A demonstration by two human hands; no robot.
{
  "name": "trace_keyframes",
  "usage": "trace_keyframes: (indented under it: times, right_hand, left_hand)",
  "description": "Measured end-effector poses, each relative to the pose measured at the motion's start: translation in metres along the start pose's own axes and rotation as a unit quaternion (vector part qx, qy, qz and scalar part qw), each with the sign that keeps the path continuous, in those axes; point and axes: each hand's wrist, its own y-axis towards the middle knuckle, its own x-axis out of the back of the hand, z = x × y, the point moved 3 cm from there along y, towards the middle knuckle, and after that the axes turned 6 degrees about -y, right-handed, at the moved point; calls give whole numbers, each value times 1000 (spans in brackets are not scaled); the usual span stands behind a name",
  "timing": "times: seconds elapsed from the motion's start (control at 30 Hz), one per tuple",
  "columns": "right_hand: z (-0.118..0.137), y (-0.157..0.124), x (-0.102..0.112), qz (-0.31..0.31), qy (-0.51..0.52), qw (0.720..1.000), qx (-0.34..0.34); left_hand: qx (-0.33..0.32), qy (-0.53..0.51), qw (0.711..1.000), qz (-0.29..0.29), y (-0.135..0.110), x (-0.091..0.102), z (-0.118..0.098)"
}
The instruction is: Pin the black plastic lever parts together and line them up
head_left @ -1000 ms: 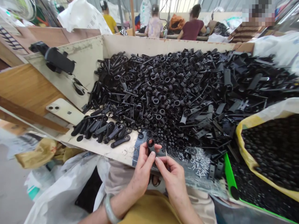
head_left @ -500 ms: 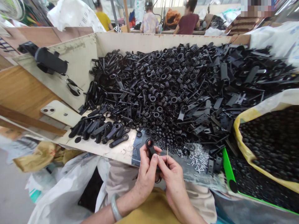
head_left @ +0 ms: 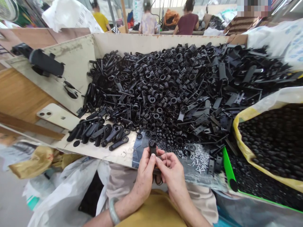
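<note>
Crowded workshop, co-workers seated at benches around 12 o'clock. Plywood bin ahead, holding a large heap of black plastic parts: collars, levers and flat strips, all mixed. Around 8 o'clock on bare board, a loose rank of black levers, laid side by side. Around 4 o'clock, a small spill of metal pins. Around 3 o'clock, a yellow-rimmed sack, well filled with round black pieces. Heap far from cleared, much left unsorted.

Left hand closed, thumb and fingers clamped on a ring-headed black part, upright at 6 o'clock, just off the heap's near edge. Right hand half curled, thumb and forefinger pinched together on a thin metal pin, just beside the part. Contact between pin and part impossible to tell. Hands close, not clasped.
</note>
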Motion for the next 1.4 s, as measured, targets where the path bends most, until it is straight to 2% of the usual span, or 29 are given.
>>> trace_keyframes:
  times: [0.1, 0.2, 0.27, 0.33, 0.47, 0.6, 0.73, 0.87, 0.97, 1.03, 1.1, 1.17, 1.23, 1.3, 1.37, 1.4]
  right_hand:
    - [6, 2, 5, 22, -54, 997, 44]
    - [17, 3, 11, 68, -146, 983, 87]
    - [25, 6, 17, 60, -176, 978, 99]
    - [32, 10, 21, 55, -167, 979, 103]
    - [37, 17, 16, 160, -107, 978, 81]
    - [37, 20, 16, 158, -123, 973, 114]
    - [34, 16, 12, 177, -116, 974, 86]
    - [37, 11, 10, 134, -164, 969, 130]
    - [33, 10, 14, 97, -163, 972, 138]
    - [26, 11, 15, 116, -133, 979, 103]
    - [20, 13, 13, 154, -119, 979, 63]
    - [22, 16, 6, 198, -146, 967, 67]
    - [31, 21, -8, 243, -206, 940, 122]
    - [46, 30, -26, 263, -282, 902, 193]
    - [64, 44, -46, 239, -363, 860, 269]
    - [72, 52, -56, 215, -401, 835, 309]
  left_hand:
    - [-32, 24, 999, -16, 1, 4, -7]
    - [-23, 63, 998, -14, 3, 9, -16]
    - [6, 95, 995, 21, 2, 9, -24]
    - [35, 141, 986, 83, -1, 6, -32]
    - [61, 228, 956, 175, -11, 2, -46]
    - [21, 287, 945, 153, -16, 8, -52]
    - [-7, 364, 924, 122, -22, 10, -52]
    - [-22, 366, 925, 102, -24, 6, -51]
    - [12, 305, 942, 142, -20, 5, -49]
    - [41, 272, 943, 190, -20, 8, -50]
    - [36, 288, 933, 214, -21, 16, -53]
    - [-18, 335, 924, 182, -23, 29, -61]
    - [-110, 371, 916, 103, -23, 45, -73]
    - [-205, 383, 901, 5, -20, 63, -87]
    - [-275, 421, 860, -94, -15, 78, -99]
    - [-298, 455, 828, -136, -12, 84, -103]
